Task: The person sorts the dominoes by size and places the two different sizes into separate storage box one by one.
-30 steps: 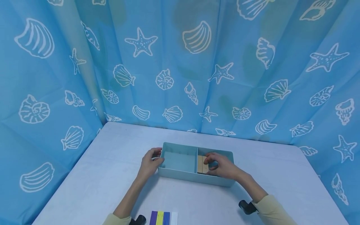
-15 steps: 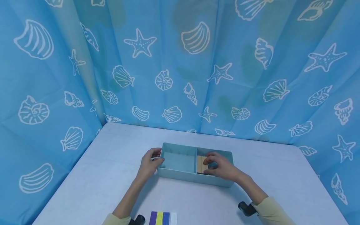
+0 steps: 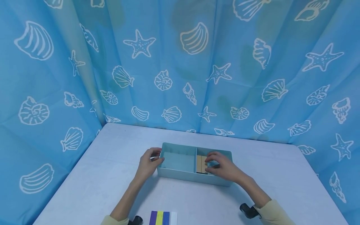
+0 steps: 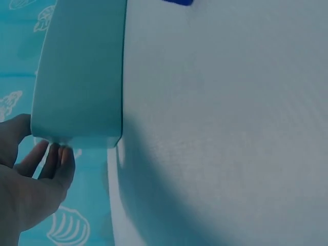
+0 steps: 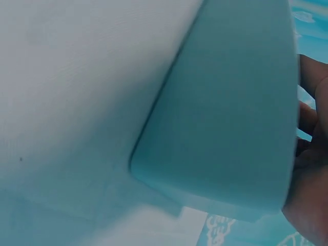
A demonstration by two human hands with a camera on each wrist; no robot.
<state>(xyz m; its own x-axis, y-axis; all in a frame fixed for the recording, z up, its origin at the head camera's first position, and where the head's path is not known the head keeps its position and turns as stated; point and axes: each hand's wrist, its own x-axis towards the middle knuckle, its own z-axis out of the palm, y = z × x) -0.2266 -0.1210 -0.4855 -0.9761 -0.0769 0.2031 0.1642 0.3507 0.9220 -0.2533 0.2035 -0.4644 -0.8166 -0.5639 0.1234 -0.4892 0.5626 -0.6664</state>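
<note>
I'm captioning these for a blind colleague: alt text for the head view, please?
A person's left grip holds the left end of a teal divided box while the right grip reaches into its right compartment, close to wooden blocks. Coloured strips lie nearer on the white table; behind hangs a blue shell-patterned curtain.

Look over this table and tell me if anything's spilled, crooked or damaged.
Nothing stands out: the box sits roughly square to the table, the wooden pieces are side by side near its divider, and no spill or damage shows. The coloured strips run off the head view's bottom edge.
</note>
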